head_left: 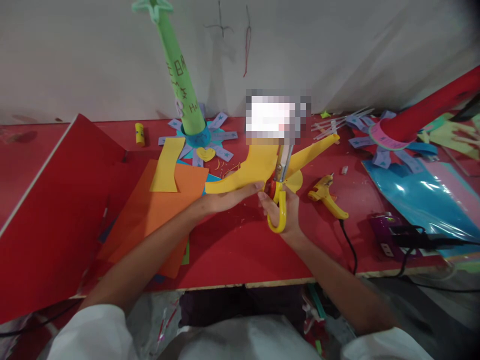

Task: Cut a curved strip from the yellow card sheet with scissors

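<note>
Above the red table, my left hand (234, 197) is closed on a yellow paper piece (249, 170) with curved edges and arms reaching left and right. My right hand (288, 212) grips a pair of scissors (281, 202) with yellow handles, its fingers through the loops. The metal blades point up and away, right at the paper; whether they are cutting into it I cannot tell. A pixelated patch hides the paper's far end and the blade tips. Just right of the scissors, a rounded yellow part (294, 181) shows below the right arm of the paper.
Orange sheets (180, 182) and a yellow strip (167, 165) lie left, beside a standing red board (56, 215). A green paper tube (180, 85) stands behind. Rightward are a yellow glue gun (326, 195) with cord, blue packets (420, 195) and another person's hand (467, 137).
</note>
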`<state>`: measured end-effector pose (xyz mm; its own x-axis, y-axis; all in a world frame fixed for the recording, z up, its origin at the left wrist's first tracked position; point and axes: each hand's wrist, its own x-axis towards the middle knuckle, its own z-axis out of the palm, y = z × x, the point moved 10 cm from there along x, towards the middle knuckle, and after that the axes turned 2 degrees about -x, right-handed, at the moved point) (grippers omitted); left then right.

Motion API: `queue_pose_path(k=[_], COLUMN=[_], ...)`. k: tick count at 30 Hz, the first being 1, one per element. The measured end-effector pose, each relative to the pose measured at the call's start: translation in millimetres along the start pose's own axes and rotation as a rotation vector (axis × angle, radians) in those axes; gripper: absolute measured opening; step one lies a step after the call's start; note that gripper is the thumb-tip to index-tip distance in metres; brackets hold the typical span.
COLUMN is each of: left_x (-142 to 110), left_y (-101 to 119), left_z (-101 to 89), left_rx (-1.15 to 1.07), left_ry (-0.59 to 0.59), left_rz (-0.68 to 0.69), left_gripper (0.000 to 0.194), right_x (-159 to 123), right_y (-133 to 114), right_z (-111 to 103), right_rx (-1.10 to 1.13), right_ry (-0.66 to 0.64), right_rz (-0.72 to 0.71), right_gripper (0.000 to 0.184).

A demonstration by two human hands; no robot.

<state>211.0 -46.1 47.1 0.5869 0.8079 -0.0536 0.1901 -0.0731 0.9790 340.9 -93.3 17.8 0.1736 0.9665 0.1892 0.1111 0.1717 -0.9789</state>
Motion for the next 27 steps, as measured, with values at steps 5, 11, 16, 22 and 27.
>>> queue_pose_path(k=[5, 11, 16, 22, 27], left_x=[3, 1, -1, -2, -5], left_y=[-12, 0, 6, -1, 8], left_z=[11.5, 18.7, -0.6, -33.5, -67.8], left_rx=[0.001, -0.05, -0.04, -0.111, -0.133], left_ry=[-0.088, -0.207, -0.059, 0.194, 0.402], left_rz=[-0.018, 0.053, 0.052, 0.078, 0.172], left_gripper=[0.054, 0.05, 0.053, 0.051, 0.061], right_x=[-7, -12, -10, -4, -4], right_y=[2, 0, 5, 7, 18], right_z=[0, 1, -5, -1, 23], right_rx=[-0.008, -0.056, -0.059, 0.082, 0.133], right_ry=[0.002, -0.007, 0.02, -0.002, -0.17], right_rz=[-0.051, -0.04, -0.008, -0.008, 0.026], right_gripper=[0.04, 0.035, 0.043, 0.058, 0.066])
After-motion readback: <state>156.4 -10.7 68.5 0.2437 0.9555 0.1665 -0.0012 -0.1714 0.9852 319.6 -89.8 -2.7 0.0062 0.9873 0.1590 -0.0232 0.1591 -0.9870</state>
